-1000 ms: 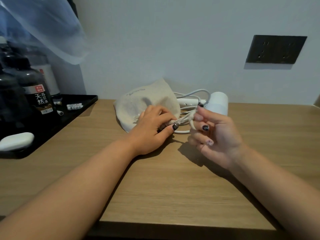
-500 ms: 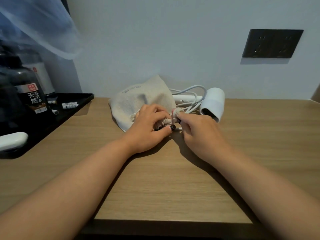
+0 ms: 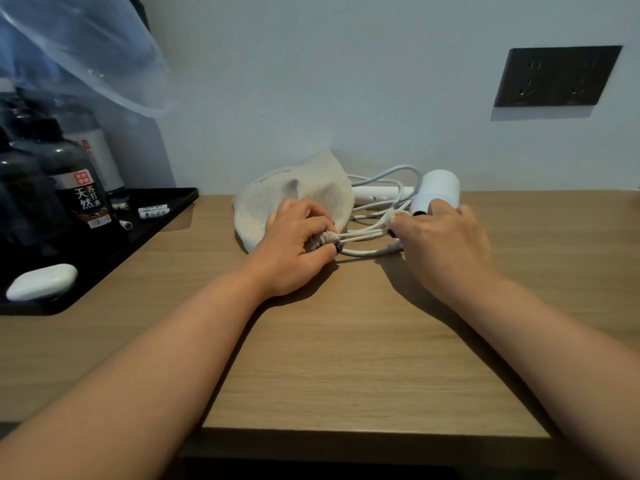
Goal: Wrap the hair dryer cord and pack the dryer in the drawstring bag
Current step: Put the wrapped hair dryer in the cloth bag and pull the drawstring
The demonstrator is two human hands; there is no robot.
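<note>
Head view: both grips pinch the drawstrings (image 3: 363,233); hair dryer (image 3: 434,195) handle lies sideways, pointing left.

A single head-worn camera looks forward and down, close over the table (image 3: 346,358) (wide-angle, so edges bend), facing the wall (image 3: 346,81) with both forearms reaching in.
</note>
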